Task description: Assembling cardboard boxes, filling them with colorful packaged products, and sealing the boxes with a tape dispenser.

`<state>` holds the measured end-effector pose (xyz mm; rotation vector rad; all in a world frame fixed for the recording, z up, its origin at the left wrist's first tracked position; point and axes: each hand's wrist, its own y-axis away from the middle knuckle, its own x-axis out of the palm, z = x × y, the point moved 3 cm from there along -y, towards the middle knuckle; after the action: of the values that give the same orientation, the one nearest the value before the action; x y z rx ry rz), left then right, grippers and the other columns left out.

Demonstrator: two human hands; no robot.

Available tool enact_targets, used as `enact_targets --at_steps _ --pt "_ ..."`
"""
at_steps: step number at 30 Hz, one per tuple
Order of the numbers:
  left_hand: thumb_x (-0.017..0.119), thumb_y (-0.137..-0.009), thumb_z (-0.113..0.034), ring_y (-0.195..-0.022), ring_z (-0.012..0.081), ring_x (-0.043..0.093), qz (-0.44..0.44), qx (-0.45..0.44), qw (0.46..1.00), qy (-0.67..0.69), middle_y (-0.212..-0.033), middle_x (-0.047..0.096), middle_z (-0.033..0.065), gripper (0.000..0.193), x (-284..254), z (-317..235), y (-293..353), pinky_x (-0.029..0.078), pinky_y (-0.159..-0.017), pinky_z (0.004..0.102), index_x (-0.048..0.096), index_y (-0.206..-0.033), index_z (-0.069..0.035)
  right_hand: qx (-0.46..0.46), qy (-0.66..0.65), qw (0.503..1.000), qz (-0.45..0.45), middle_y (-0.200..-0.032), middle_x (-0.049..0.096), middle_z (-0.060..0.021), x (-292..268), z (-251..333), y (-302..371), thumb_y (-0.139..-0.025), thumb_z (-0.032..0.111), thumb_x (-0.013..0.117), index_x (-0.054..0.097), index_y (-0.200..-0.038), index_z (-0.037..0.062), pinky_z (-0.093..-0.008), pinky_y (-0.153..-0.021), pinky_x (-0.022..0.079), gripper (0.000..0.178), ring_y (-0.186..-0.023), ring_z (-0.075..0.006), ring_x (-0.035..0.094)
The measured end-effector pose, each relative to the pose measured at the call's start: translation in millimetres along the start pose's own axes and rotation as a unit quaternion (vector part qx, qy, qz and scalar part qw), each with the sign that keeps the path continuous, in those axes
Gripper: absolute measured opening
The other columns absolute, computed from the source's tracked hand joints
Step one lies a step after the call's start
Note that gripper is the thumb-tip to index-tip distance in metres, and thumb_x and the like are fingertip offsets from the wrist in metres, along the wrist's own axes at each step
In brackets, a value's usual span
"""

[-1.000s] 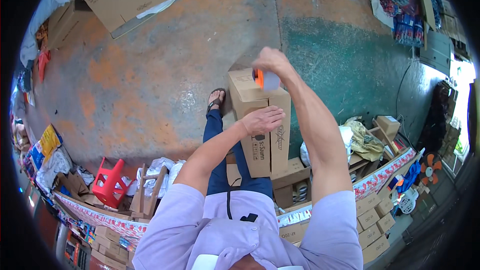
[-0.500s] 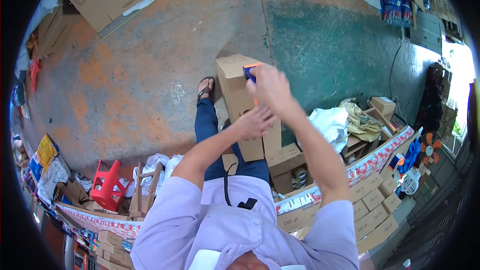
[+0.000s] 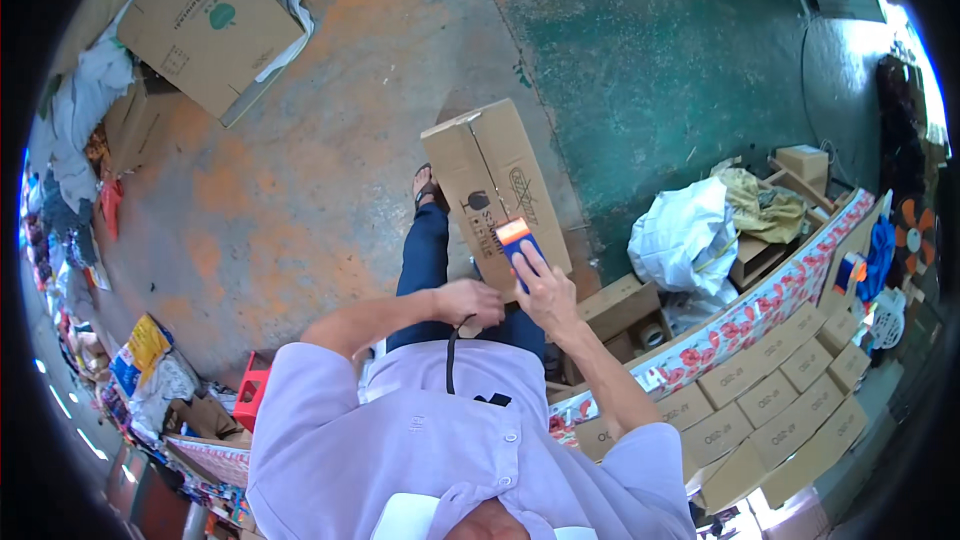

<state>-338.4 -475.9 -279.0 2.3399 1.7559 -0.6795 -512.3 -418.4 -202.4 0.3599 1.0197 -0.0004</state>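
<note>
A tall brown cardboard box [image 3: 490, 155] with dark printed marks stands in front of my legs, its taped seam running lengthwise. My right hand [image 3: 548, 292] is closed round a blue-and-orange tape dispenser [image 3: 518, 238], whose orange end lies over the box's near right part. By the box's near left corner, close to my waist, is my left hand [image 3: 472, 304]. Its fingers are curled, and what they hold, if anything, is hidden.
A large carton [image 3: 215, 30] lies at the far left beside white sheeting. To the right are a white sack [image 3: 685, 235], an open wooden frame and stacked small cartons [image 3: 770, 395]. A red stool [image 3: 252, 390] stands at the lower left. An orange-bladed fan [image 3: 913, 225] is at the far right.
My right hand has come down toward me with the tape dispenser, from the box's far end to its near part. The left hand has drawn back to the near left corner. The box's printed face now shows.
</note>
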Motion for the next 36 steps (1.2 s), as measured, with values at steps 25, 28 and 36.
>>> enact_targets --at_steps 25,28,36 --pt "0.060 -0.091 -0.042 -0.151 0.0225 0.024 0.325 0.096 0.875 -0.347 -0.160 0.033 -0.0075 0.064 -16 40 -94 0.024 -0.114 0.0642 0.043 -0.150 -0.026 0.092 -0.050 0.994 -0.028 -0.151 0.046 0.0066 54 -34 204 -0.084 0.008 0.062 0.056 -0.134 0.0197 -0.0376 -0.076 0.056 0.052 -0.080 -0.0278 0.055" --pt "0.062 -0.089 -0.045 -0.151 0.0232 0.023 0.326 0.114 0.856 -0.385 -0.159 0.034 -0.0082 0.066 -17 37 -106 0.027 -0.110 0.0685 0.044 -0.150 -0.028 0.105 -0.048 0.992 -0.043 -0.153 0.043 0.0079 67 -37 213 -0.086 0.005 0.059 0.054 -0.136 0.0212 -0.0375 -0.079 0.054 0.053 -0.080 -0.0273 0.053" --pt "0.062 -0.089 -0.046 -0.152 0.0231 0.022 0.374 0.099 0.813 -0.435 -0.160 0.032 -0.0063 0.065 -4 28 -117 0.032 -0.104 0.0729 0.044 -0.149 -0.028 0.161 -0.060 0.985 -0.010 -0.157 0.038 0.0089 90 -32 233 -0.086 0.003 0.059 0.051 -0.140 0.0231 -0.0395 -0.088 0.053 0.059 -0.090 -0.0292 0.055"
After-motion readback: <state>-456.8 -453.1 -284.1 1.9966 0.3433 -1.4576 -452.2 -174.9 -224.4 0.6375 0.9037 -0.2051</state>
